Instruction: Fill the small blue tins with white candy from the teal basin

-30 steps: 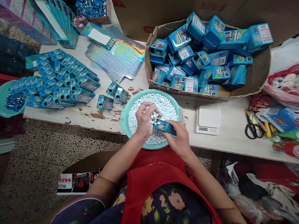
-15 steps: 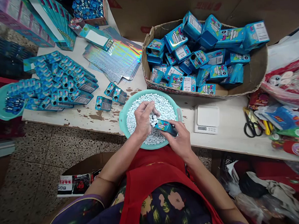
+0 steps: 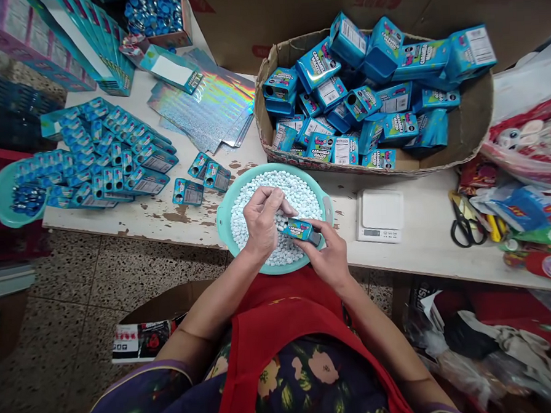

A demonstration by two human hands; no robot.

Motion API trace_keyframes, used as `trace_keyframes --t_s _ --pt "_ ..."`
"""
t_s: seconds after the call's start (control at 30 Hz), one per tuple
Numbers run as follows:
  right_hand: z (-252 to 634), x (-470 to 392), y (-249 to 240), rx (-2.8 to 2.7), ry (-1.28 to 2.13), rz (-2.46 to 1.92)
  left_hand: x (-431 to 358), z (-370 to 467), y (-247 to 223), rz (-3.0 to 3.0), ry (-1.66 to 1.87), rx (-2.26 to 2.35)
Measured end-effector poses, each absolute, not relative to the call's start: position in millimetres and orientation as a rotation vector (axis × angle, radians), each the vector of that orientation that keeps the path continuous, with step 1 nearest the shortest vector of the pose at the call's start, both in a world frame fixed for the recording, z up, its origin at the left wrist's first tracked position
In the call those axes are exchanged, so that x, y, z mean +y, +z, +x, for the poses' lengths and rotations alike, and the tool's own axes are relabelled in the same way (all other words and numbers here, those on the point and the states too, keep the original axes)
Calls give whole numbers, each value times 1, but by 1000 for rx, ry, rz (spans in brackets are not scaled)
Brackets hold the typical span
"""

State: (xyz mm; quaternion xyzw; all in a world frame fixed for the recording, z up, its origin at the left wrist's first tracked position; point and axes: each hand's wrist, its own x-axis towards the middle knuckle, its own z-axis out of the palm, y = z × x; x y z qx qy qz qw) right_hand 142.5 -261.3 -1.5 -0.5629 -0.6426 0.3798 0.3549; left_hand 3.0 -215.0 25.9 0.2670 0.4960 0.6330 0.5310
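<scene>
A turquoise basin (image 3: 223,225) full of small white candies (image 3: 303,186) sits at the table's front edge. Over it, my right hand (image 3: 329,253) grips a small blue candy box (image 3: 299,230) lying on its side, its end turned left. My left hand (image 3: 263,222) is curled at that end, with a few white candies between its fingers and the box. How many candies the palm holds is hidden. Left of the basin, three similar boxes (image 3: 188,192) with round holes stand on the table.
A cardboard tray (image 3: 472,137) of filled blue boxes stands behind the basin. Right are a white scale (image 3: 381,216), scissors (image 3: 465,224) and candy bags. Left are many small boxes (image 3: 116,156), holographic sheets (image 3: 205,102) and a turquoise bowl (image 3: 2,196) of blue pieces.
The box in my right hand has tilted slightly, and fewer candies show between it and my left hand. The whole view has shifted a little.
</scene>
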Motion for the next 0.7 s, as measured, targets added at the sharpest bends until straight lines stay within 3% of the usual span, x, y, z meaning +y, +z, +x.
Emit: trace_keyframes --t_s 0.37,0.5,0.57,0.7 --pt "142 -263 -7 -1550 1036 -1403 -220 5 33 723 1449 1097" --pt "157 -271 -7 -1450 1072 -1389 -205 -14 14 788 1523 1226" --pt "167 -276 -7 -1396 1044 -1390 -191 -26 -11 952 1399 1415" --pt "182 -280 -11 -1389 1003 -1438 -170 -28 -70 1651 786 1693"
